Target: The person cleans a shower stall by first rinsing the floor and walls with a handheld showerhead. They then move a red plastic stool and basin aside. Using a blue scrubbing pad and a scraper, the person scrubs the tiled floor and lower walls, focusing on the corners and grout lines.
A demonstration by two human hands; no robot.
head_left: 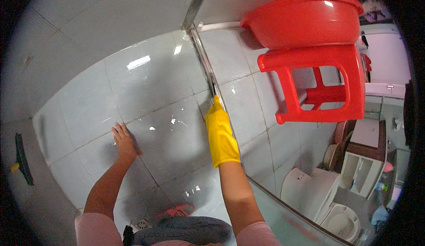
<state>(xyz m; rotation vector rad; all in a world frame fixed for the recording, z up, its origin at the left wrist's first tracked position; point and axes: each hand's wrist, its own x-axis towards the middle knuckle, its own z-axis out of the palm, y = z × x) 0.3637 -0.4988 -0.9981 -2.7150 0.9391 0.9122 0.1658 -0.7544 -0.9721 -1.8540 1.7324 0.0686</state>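
My left hand (124, 143) is bare and rests with its fingers stretched out on the wet grey tile floor (164, 131). A yellow rubber glove (223, 144) covers my right hand (220, 128), which reaches forward to the metal door track (204, 62) on the floor. Its fingers are drawn together at the track. A thin dark piece (213, 88) shows just beyond the gloved fingertips, too small to name. The glove hides how the fingers sit around it.
Right of the track, a red plastic stool (285, 91) lies near a red basin (305, 22). A white toilet (307, 190) stands at the lower right beside a cabinet (363, 173). A squeegee (24, 159) is at the far left. A floor drain (141, 224) lies by my legs.
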